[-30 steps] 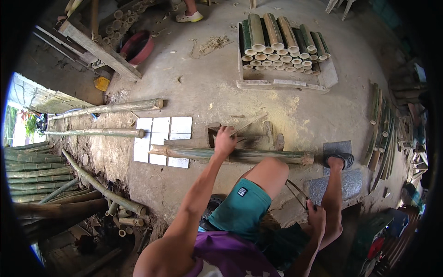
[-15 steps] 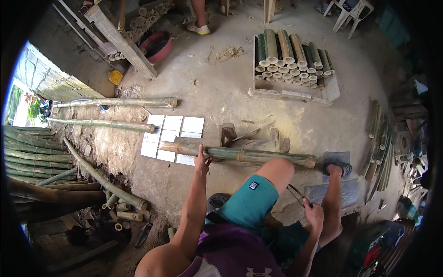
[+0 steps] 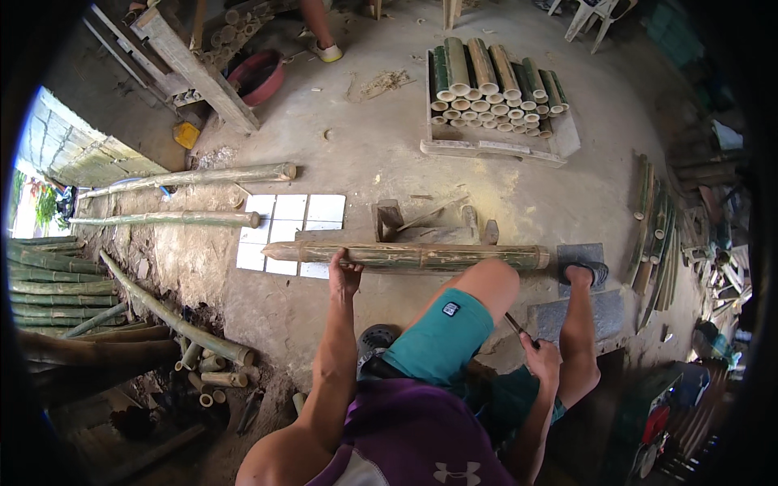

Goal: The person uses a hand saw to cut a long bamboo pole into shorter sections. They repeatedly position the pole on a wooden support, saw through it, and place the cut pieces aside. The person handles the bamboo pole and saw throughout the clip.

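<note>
A thick green-brown bamboo pole (image 3: 454,257) lies crosswise in front of me, its left end split to a jagged point. My left hand (image 3: 346,274) is closed around the pole near that end, over the white tiles. My knee presses against the pole's right half. Low on the right, my right hand (image 3: 541,356) is closed on the dark handle of a hand tool with a narrow blade (image 3: 514,323). The blade points up toward my knee, apart from the pole; its exact kind is hard to make out.
Beyond the pole stands a low wooden block frame (image 3: 425,232). A crate (image 3: 494,151) of cut bamboo tubes sits farther back. Long poles (image 3: 178,219) and a bamboo stack (image 3: 61,287) lie left. A red basin (image 3: 258,78) and another person's foot (image 3: 327,53) are at the back.
The pole has rolled under my left hand, so its jagged end shows a different side. My left hand has turned around it. The right hand's tool has tilted. The whole view has shifted slightly.
</note>
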